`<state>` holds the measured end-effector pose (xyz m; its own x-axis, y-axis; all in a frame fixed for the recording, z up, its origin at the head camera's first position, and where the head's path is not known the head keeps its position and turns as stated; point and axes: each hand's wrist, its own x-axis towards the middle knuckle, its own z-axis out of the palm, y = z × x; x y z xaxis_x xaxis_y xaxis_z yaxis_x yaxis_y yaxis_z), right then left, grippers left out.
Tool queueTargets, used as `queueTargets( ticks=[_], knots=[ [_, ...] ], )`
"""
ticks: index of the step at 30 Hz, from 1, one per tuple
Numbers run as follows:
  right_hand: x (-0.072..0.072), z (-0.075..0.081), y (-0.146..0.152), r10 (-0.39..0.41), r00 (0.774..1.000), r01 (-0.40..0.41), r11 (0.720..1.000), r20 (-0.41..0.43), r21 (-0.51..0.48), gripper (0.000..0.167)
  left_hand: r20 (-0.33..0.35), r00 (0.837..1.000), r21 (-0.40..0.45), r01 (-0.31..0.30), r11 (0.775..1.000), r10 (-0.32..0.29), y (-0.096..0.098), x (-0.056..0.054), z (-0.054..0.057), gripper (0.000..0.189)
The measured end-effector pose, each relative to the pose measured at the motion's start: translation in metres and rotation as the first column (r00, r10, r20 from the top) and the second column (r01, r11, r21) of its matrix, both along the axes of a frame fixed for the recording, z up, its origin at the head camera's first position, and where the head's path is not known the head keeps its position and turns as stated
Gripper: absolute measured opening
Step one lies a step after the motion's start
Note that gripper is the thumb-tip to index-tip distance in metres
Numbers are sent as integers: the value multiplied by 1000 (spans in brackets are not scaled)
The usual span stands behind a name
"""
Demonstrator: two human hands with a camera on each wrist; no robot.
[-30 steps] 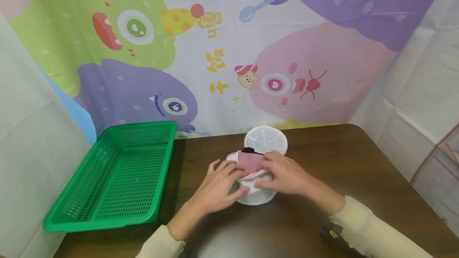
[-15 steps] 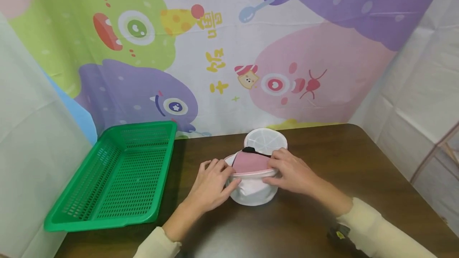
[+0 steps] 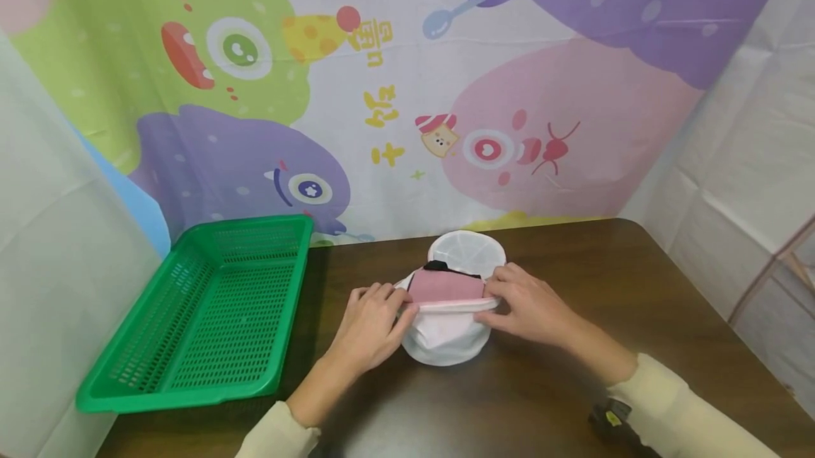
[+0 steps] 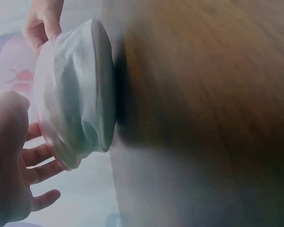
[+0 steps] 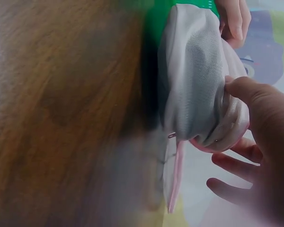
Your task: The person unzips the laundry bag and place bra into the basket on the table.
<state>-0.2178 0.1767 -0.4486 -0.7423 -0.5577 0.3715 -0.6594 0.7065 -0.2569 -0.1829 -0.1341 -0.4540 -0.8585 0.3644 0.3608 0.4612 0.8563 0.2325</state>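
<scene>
A white mesh laundry bag (image 3: pixel 446 339) with a pink-edged rim stands on the table between my hands. Its round lid (image 3: pixel 467 253) is folded back behind it. Inside lies a pink cloth piece (image 3: pixel 446 288) with black trim, showing above the rim. My left hand (image 3: pixel 369 323) grips the rim's left side, thumb in front and fingers over the edge. Opposite it, my right hand (image 3: pixel 535 308) pinches the right side of the rim. The right wrist view shows the right thumb pressed on the mesh (image 5: pixel 203 71) and the lid's edge (image 5: pixel 175 184) hanging beyond.
A green perforated plastic basket (image 3: pixel 191 398) stands at the table's left. Behind the brown wooden table (image 3: pixel 573 260) hangs a cartoon-printed cloth (image 3: pixel 407 76), with pale cloth sides left and right.
Both hands have moved apart, and the bag's rim is stretched wider, straight across the front. More of the pink cloth's width shows, and it sits flatter inside the bag.
</scene>
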Motion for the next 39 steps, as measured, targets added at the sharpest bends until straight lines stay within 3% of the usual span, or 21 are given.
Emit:
queueTargets(
  ticks=[6,11,18,23,26,30,35,39],
  knots=[
    [-2,8,-2,-19,1000,17,998,-19,-59,32,-42,999,64,12,998,-10,5,-7,11,23],
    [-2,13,-5,-24,999,21,993,-26,-113,27,-39,999,121,30,992,-25,9,-12,20,22],
    [-2,17,-6,-101,993,114,960,62,-255,13,32,999,256,19,966,-28,14,-23,29,20],
    [-4,20,-6,-184,967,233,920,176,-316,7,57,998,328,7,945,-27,18,-34,34,19],
    [-6,20,-6,-215,947,286,901,238,-326,7,67,997,352,16,936,-42,22,-40,34,22],
    [-6,18,-6,-222,934,307,900,281,-310,7,128,990,358,6,934,-56,26,-44,33,29],
    [-3,13,-7,-224,930,308,908,293,-283,6,210,976,340,-23,940,-52,26,-44,27,40],
    [0,7,-7,-226,931,306,913,288,-271,7,213,976,320,-25,947,-47,25,-44,22,44]
  ],
)
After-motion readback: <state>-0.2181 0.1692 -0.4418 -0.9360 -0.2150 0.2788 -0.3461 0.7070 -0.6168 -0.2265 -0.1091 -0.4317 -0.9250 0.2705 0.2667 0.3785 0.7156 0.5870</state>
